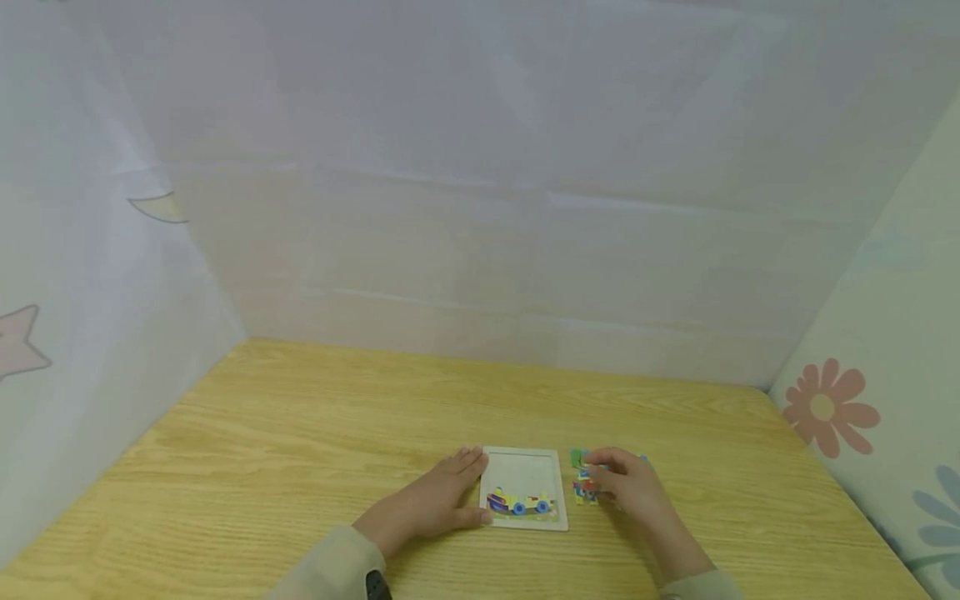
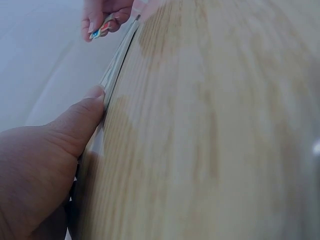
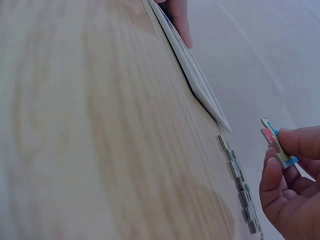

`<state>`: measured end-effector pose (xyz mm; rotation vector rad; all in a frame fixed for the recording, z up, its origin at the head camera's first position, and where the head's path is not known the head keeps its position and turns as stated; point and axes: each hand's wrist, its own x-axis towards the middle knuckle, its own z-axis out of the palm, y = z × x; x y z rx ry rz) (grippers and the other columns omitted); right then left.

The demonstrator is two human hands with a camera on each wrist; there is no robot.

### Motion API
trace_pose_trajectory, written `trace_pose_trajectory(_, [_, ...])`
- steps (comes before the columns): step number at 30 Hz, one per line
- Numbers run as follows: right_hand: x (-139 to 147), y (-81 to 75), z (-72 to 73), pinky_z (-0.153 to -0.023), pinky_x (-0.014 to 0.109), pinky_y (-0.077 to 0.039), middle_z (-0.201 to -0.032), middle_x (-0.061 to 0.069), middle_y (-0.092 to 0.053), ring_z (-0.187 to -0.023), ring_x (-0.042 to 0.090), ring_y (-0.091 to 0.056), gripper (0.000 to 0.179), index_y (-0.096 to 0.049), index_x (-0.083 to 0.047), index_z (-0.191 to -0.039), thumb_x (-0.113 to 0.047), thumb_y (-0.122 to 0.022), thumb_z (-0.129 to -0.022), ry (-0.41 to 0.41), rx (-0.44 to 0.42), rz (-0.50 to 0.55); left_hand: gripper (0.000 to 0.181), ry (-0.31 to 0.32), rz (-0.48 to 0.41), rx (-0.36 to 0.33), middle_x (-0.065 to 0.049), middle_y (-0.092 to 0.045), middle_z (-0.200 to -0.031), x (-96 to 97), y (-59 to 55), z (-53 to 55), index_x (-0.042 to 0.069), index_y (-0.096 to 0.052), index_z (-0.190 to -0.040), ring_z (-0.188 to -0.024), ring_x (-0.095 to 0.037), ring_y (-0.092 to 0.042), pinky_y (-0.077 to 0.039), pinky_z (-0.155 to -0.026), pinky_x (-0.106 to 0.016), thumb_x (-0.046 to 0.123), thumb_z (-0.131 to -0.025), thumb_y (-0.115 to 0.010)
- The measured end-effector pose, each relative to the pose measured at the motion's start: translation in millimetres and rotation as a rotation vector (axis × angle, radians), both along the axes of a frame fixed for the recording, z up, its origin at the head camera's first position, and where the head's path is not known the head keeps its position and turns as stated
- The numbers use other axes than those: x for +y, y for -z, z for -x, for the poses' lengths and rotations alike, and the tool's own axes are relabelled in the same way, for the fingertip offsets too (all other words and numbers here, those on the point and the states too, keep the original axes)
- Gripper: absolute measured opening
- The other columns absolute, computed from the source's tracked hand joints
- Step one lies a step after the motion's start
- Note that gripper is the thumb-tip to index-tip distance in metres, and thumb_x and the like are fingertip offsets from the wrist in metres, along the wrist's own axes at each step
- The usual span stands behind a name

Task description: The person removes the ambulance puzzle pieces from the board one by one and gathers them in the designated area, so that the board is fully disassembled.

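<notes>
A square puzzle board (image 1: 562, 492) with a pale raised rim lies flat on the table. Fitted pieces (image 1: 519, 507) along its lower part form a picture of a yellow and blue vehicle; the upper part shows bare backing. My left hand (image 1: 435, 498) rests at the board's left side, fingers stretched toward the upper corner and thumb at the lower one. To the right of the board, my right hand (image 1: 633, 487) pinches a small coloured puzzle piece (image 3: 270, 136) between thumb and fingers, held above the table. Loose puzzle pieces (image 3: 242, 187) lie beneath that hand, partly hidden by it.
The wood-grain table (image 1: 300, 417) spreads out on all sides of the board. A pale curtain (image 1: 480, 250) hangs behind it, and fabric with a red flower (image 1: 822, 407) stands along the right. A dark band (image 1: 377, 586) circles the left wrist.
</notes>
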<state>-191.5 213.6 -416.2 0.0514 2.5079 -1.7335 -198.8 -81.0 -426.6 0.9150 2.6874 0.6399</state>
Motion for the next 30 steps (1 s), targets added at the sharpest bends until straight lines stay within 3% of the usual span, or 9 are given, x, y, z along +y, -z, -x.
trace_pose_trajectory(6, [9,-0.3,-3.7,-0.066,0.025,-0.049,-0.092,0.007,-0.060,-0.079,0.018,-0.056,0.025,-0.059,0.003,-0.111,-0.010,-0.058,-0.090,0.023,-0.013,0.035,0.083,-0.006,0.003,-0.004,-0.012,-0.018,-0.154,0.4,1.9,1.4,0.003,-0.024,-0.146,-0.142,-0.029,-0.014,-0.016,-0.115,-0.046,0.056,-0.088,-0.050])
trace_pose_trajectory(14, [19,1.6,-3.9,-0.070,0.024,-0.049,-0.104,0.010,-0.061,-0.085,0.017,-0.062,0.026,-0.058,0.003,-0.113,-0.013,-0.056,-0.092,0.020,-0.009,0.021,0.083,-0.008,0.012,-0.006,-0.011,-0.018,-0.154,-0.4,4.2,3.2,0.003,-0.023,-0.146,-0.142,-0.029,-0.013,-0.016,-0.115,-0.046,0.056,-0.088,-0.050])
trace_pose_trajectory(21, [26,0.2,-6.3,-0.068,0.024,-0.050,-0.095,0.007,-0.059,-0.083,0.017,-0.056,0.028,-0.056,0.003,-0.116,-0.012,-0.054,-0.093,0.063,-0.030,0.008,0.084,-0.007,0.007,-0.006,-0.011,-0.018,-0.154,-0.2,3.7,1.3,0.003,-0.024,-0.146,-0.142,-0.029,-0.014,-0.016,-0.115,-0.047,0.057,-0.087,-0.050])
trace_pose_trajectory(30, [39,-0.3,-7.8,-0.069,0.022,-0.052,-0.092,0.006,-0.060,-0.081,0.015,-0.060,0.031,-0.053,0.006,-0.120,-0.010,-0.052,-0.093,0.112,-0.046,-0.001,0.084,0.003,-0.009,0.002,-0.012,-0.019,-0.154,0.1,1.3,-0.5,0.002,-0.024,-0.146,-0.141,-0.030,-0.015,-0.017,-0.114,-0.048,0.056,-0.087,-0.050])
